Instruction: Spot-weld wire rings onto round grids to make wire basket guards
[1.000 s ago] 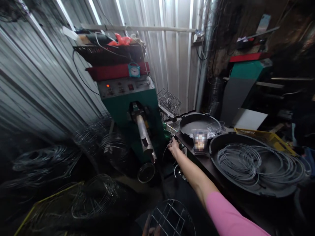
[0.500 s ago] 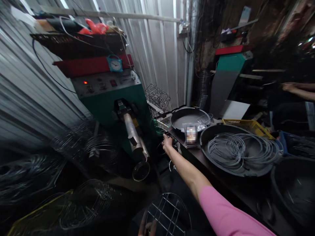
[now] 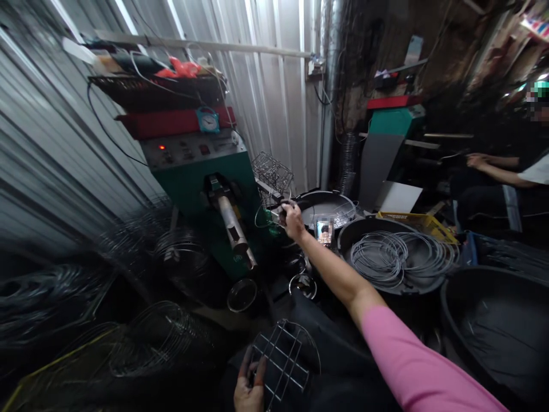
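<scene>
My left hand [image 3: 249, 382], fingers darkened with grime, grips the left edge of a round wire grill rack [image 3: 285, 361] with crossed bars, held tilted over my lap. My right arm, in a pink sleeve, stretches forward. My right hand [image 3: 293, 220] is closed with curled fingers, near the left rim of the far black basin [image 3: 328, 197]. Something dark shows at its fingertips, too blurred to name. Just left of it stands the green machine [image 3: 189, 194] with a metal arm [image 3: 231, 223] jutting out. A wire ring [image 3: 242, 296] is below that arm.
Coils of wire [image 3: 381, 257] lie in a black basin on the right, by a phone [image 3: 325, 232] and a yellow crate [image 3: 422, 220]. Wire hoops [image 3: 158, 337] are heaped at lower left. A co-worker's hands [image 3: 478, 160] are at far right, near a second green machine [image 3: 388, 126].
My right hand has risen from beside the machine towards the far basin, its fingers more curled. The rack and my left hand show higher in view; the view has shifted slightly.
</scene>
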`<state>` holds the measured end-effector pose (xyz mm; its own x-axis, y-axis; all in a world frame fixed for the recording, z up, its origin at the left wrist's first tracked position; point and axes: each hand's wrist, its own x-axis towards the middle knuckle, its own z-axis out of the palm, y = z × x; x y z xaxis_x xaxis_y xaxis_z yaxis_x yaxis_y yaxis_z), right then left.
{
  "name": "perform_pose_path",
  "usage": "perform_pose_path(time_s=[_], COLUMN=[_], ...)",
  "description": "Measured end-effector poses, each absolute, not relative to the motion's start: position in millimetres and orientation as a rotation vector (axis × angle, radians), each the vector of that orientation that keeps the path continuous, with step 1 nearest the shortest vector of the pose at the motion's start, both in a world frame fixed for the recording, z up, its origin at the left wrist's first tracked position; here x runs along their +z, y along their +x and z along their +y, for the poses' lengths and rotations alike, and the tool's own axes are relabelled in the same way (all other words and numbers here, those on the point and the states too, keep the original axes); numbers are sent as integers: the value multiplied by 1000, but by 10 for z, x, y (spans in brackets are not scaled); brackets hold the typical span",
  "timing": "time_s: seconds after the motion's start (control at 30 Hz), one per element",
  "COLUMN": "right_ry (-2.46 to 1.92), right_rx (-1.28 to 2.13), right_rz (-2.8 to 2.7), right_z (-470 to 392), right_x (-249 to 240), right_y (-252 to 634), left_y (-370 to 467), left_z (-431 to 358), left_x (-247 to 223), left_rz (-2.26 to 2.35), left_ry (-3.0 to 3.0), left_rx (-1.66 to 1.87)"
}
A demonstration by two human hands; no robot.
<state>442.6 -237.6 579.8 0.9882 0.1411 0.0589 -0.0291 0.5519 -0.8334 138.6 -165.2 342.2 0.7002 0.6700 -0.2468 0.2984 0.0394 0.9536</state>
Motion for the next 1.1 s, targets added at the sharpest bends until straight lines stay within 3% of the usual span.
perform_pose_path(time_s=[0.17,0.27,0.37,0.53,0.73,0.9,1.1], right_ry=[-983,-1075,-1329,-1928,-2297,-2426,-2298], right_rx=[150,175,323,374,517,654,546], right_rz=[-496,-638,-714,-828,-716,-605,-542], right_z=[-2613,-2895,-3185,-3514,-3755,-3969,-4145], right_x=[6614,6738,6450,5532,4755,4383,4057], right_y=[4570,4427,4176,3909,3774,3652,3711], left_y=[1362,1341,1326,1500,2057,2509,2947], left_z=[-1615,-1574,-1442,-970,-303,-29,171], left_x=[3447,3495,3600,3784,3775,3899,4141], left_rz=[827,799,775,867,795,779,778], left_ry=[1552,1507,1426,1518,1755,2124,2356], left_rx=[280,245,287,414,360,422,572])
